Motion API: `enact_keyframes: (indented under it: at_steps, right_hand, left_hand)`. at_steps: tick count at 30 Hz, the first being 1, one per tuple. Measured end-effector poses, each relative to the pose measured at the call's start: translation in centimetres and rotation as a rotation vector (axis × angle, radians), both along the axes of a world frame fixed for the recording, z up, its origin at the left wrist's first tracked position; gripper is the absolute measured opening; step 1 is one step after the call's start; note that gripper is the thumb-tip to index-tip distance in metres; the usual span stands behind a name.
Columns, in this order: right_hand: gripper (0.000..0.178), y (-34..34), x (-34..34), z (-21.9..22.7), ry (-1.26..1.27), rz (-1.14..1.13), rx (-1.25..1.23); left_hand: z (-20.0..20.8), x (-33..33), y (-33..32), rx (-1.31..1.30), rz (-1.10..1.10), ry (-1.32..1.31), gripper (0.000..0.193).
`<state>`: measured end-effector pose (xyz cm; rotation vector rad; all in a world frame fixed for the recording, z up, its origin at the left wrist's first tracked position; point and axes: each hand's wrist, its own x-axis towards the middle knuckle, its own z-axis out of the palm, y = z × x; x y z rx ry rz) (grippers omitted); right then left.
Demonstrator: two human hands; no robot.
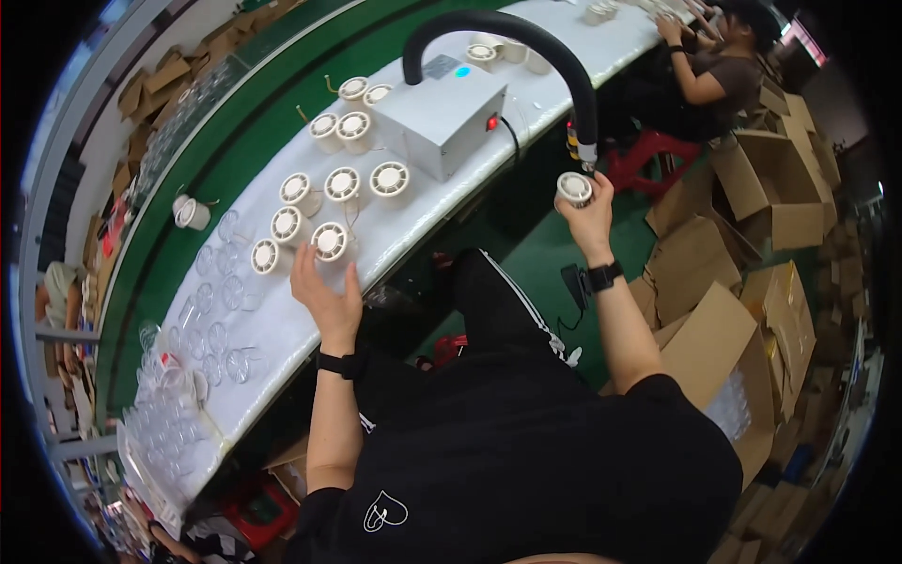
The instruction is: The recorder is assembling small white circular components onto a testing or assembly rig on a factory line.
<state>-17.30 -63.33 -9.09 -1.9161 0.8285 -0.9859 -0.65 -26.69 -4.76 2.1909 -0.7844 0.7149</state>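
Observation:
My right hand (592, 224) is closed around a round white housing with a slotted face (574, 189). It holds the housing right under the metal tip (587, 155) of a thick black flexible hose (512, 21); I cannot tell whether they touch. My left hand (329, 303) is at the table edge, fingers and thumb apart, around the near side of another white slotted housing (330, 242). That housing stands on the table, and contact with the fingers is unclear. Similar housings (286, 224) stand beside it, some with thin wires.
A grey metal box (437, 117) with a lit red switch stands on the white-covered table (268, 371), at the hose's base. Clear plastic pieces (214, 338) lie to the left. Open cardboard boxes (766, 179) crowd the right. Beyond, a person (719, 75) sits at the table.

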Motion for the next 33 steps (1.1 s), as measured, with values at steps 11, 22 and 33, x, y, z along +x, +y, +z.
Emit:
enact_keyframes:
  at_steps: [11,22,33]
  right_hand:
    - [0.043,-1.3,-4.5,0.0,-0.409,-0.006,0.798]
    - [0.034,-3.4,-0.1,-3.1,-1.207,-0.006,1.756]
    - [0.036,-1.4,-0.6,-0.8,-1.204,0.228,1.704]
  left_hand:
    - [0.1,-0.1,0.0,-0.056,0.031,0.013,0.054]
    - [0.0,-0.5,-0.6,-0.034,0.025,-0.103,0.051]
    - [0.0,-1.3,0.3,-0.092,0.031,-0.277,0.052]
